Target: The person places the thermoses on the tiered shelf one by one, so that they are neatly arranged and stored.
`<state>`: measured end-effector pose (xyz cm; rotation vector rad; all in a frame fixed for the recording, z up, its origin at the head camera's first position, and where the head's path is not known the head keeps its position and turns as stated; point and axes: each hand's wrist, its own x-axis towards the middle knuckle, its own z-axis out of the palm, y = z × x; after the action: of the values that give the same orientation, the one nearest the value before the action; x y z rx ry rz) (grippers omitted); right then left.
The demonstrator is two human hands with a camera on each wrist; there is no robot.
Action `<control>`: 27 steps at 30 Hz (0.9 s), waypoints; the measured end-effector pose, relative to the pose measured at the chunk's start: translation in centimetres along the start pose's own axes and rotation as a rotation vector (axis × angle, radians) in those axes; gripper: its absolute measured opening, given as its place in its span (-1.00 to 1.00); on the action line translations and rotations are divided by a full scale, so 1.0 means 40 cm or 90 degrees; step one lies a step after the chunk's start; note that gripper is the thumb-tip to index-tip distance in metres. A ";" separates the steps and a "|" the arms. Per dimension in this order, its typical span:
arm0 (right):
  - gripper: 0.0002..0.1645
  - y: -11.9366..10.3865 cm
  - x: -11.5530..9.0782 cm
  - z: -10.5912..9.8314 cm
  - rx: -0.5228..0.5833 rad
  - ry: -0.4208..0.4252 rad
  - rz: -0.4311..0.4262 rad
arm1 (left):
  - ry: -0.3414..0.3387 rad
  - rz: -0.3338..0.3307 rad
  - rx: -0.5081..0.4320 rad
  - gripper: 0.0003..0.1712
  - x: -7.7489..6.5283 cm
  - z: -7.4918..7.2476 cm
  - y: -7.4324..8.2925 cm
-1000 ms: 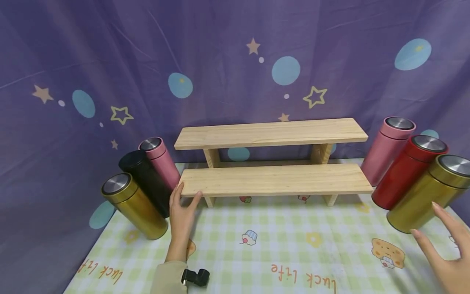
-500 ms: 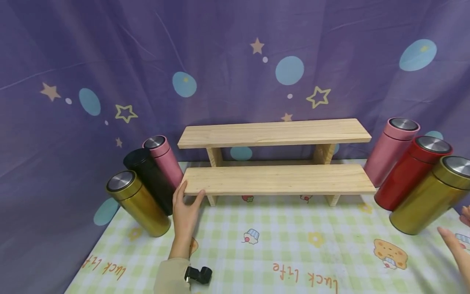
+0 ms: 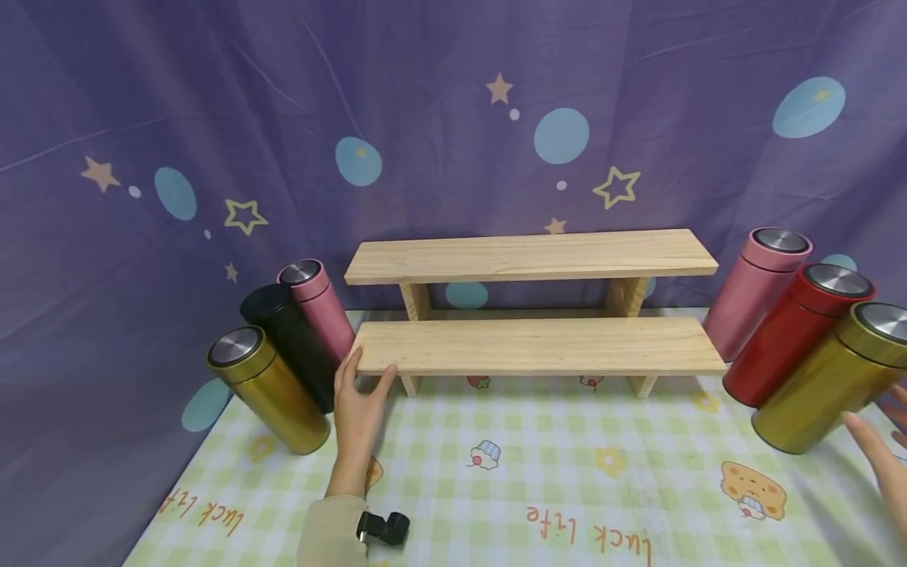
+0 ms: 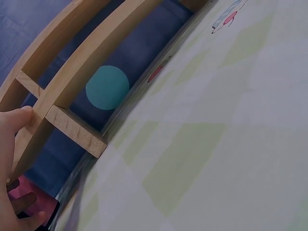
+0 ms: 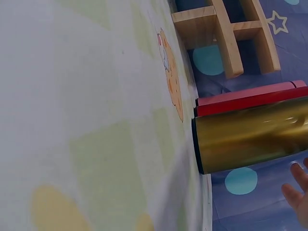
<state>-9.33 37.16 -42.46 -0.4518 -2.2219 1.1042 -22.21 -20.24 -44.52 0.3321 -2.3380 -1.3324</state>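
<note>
In the head view, my left hand (image 3: 357,417) holds the left front corner of a two-tier wooden shelf (image 3: 538,346), thumb on the front edge and fingers at its end. The left wrist view shows the thumb (image 4: 20,118) against the wood. My right hand (image 3: 881,458), partly cut off at the right edge, is spread beside the gold thermos (image 3: 825,386). In the right wrist view its fingers (image 5: 297,187) stay apart from that thermos. Behind the gold one stand a red thermos (image 3: 790,339) and a pink thermos (image 3: 751,295).
Left of the shelf stand another gold thermos (image 3: 272,394), a black thermos (image 3: 294,346) and a smaller pink thermos (image 3: 322,307). A green checked cloth (image 3: 524,441) covers the table. Behind everything hangs a purple curtain (image 3: 439,94) with stars and dots.
My right hand has moved right from in front of the gold thermos to its right side, then slightly back toward it. The left hand stays at the shelf corner. The head view has shifted slightly.
</note>
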 end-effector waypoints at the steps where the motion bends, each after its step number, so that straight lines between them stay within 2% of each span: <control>1: -0.22 0.003 0.005 0.004 0.012 0.003 0.004 | 0.000 -0.002 0.000 -0.09 0.000 0.000 -0.001; 10: -0.20 -0.005 0.028 0.038 0.079 0.057 0.123 | -0.003 -0.007 -0.001 -0.08 0.000 0.002 -0.003; 19: -0.28 -0.009 0.049 0.067 0.162 0.075 0.175 | -0.006 -0.010 0.004 -0.10 -0.001 0.004 0.000; 27: -0.16 -0.018 0.056 0.080 0.099 0.064 0.214 | -0.006 -0.009 -0.004 -0.08 0.001 0.001 0.001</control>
<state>-13.14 36.05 -42.57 -0.8152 -1.9992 1.3818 -22.26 -20.20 -44.48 0.3416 -2.3433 -1.3506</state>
